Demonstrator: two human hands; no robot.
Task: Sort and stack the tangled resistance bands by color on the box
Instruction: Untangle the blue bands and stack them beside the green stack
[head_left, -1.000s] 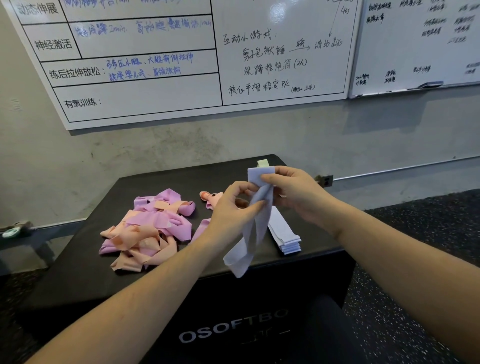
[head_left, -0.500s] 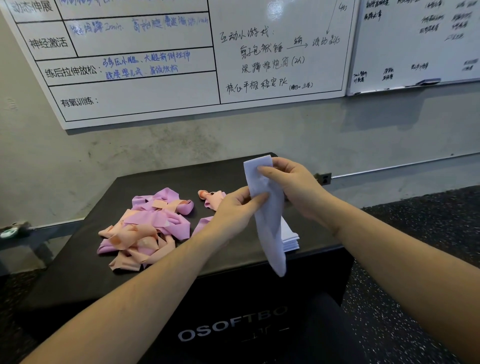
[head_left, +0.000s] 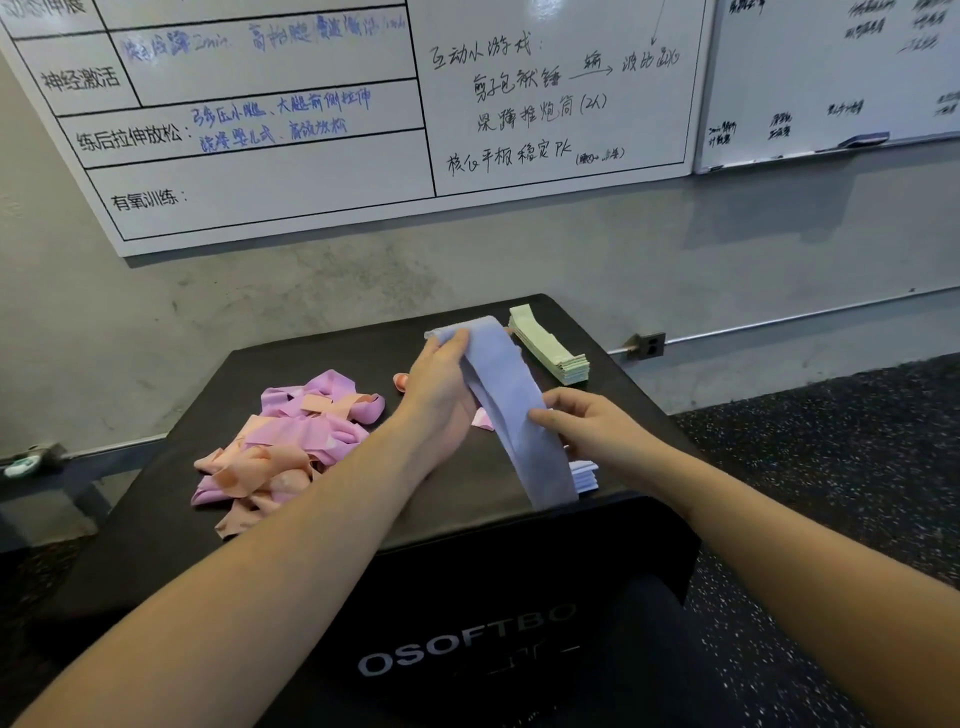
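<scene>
**Lavender-blue band stretched between both hands above the box**

Lavender-blue band (head_left: 506, 400), flattened, running diagonally from far-left to near-right over the right half of the black box (head_left: 156, 493). Gripped at its far end by the left hand (head_left: 439, 387), fingers curled over the top edge. Pinched along its right edge, lower down, by the right hand (head_left: 587, 426), thumb on the top face and the other fingers behind. Near end hanging just past the box's near edge, covering most of a stack of like-coloured bands (head_left: 584, 475); only that stack's near-right corner visible beside the right wrist.

Farther back on the right, close to the far corner: a neat pile of pale green bands (head_left: 550, 345), laid flat, well squared up, just beside the held band's far end but apart from it.

On the left half: a tangled heap of pink and peach bands (head_left: 285, 441), loops crossing over one another, colours mixed. One small peach piece (head_left: 401, 382) peeking out just left of the left hand; a pink scrap (head_left: 483, 418) showing under the left palm.

White lettering "OSOFTBO" on the box's near face. Behind, on the grey wall, two whiteboards (head_left: 311, 156) with handwriting. Dark speckled floor (head_left: 831, 467) to the right.
</scene>
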